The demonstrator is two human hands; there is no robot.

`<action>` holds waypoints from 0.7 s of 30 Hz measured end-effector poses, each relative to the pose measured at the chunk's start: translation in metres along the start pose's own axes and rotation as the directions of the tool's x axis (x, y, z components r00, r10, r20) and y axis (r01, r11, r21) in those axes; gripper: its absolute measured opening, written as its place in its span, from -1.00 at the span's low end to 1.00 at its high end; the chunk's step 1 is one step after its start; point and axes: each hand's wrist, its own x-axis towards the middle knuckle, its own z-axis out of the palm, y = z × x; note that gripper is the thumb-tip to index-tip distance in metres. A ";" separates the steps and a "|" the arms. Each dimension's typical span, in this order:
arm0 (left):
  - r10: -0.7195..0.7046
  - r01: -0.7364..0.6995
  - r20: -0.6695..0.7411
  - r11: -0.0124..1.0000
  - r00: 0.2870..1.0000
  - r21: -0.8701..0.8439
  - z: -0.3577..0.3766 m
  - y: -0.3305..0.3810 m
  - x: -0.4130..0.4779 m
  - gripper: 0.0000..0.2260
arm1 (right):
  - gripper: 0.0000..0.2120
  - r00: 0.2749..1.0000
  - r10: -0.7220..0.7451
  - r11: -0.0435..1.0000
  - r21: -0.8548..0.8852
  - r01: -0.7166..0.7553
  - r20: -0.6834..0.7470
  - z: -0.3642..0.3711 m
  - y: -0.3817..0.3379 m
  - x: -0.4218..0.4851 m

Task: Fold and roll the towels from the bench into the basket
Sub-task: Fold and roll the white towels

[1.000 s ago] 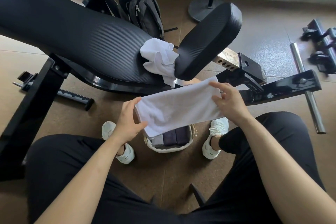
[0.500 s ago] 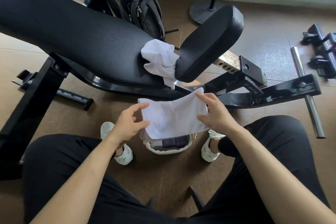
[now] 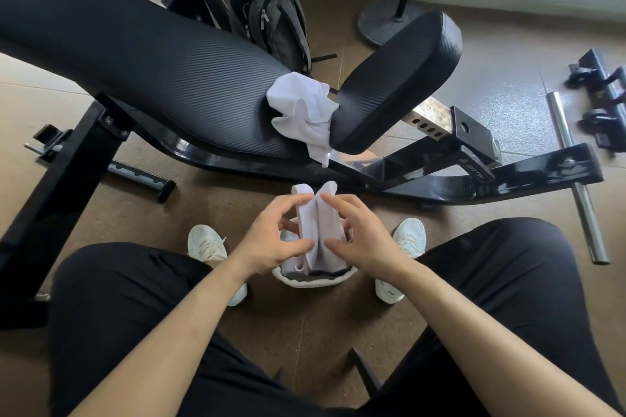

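Note:
A white towel (image 3: 320, 230) is folded into a narrow strip and held between both hands just above a small white basket (image 3: 313, 280) on the floor between my feet. My left hand (image 3: 274, 237) grips its left half with curled fingers. My right hand (image 3: 360, 237) grips the right half the same way. Dark rolled towels show at the basket's near rim. A second white towel (image 3: 305, 112) lies crumpled on the black bench (image 3: 152, 71), in the gap beside the seat pad (image 3: 396, 78).
The bench frame (image 3: 474, 176) runs across the floor just beyond the basket. A grey backpack (image 3: 271, 13) stands behind the bench. A steel bar (image 3: 576, 176) and dumbbell handles (image 3: 606, 95) lie at the right. A stand base (image 3: 386, 20) sits near the wall.
The towel was spread wide between my hands. Both hands moved inward and brought its ends together, so it is now a narrow folded strip held lower over the basket.

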 end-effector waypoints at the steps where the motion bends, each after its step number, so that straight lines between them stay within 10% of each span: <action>1: 0.007 -0.007 -0.001 1.000 1.000 -0.012 0.002 0.001 0.000 -0.34 | -0.27 1.000 -0.010 1.000 0.010 0.010 0.006 0.002 -0.001 0.000; 13: 0.011 0.073 0.169 0.875 0.986 -0.479 0.005 0.015 -0.005 -0.33 | -0.25 0.991 0.004 1.000 0.004 -0.004 -0.137 0.007 -0.004 0.003; 21: 0.126 -0.115 -0.137 0.989 0.982 0.089 -0.024 -0.010 0.009 -0.40 | -0.18 0.982 -0.188 0.982 0.031 0.188 -0.015 -0.014 0.001 -0.009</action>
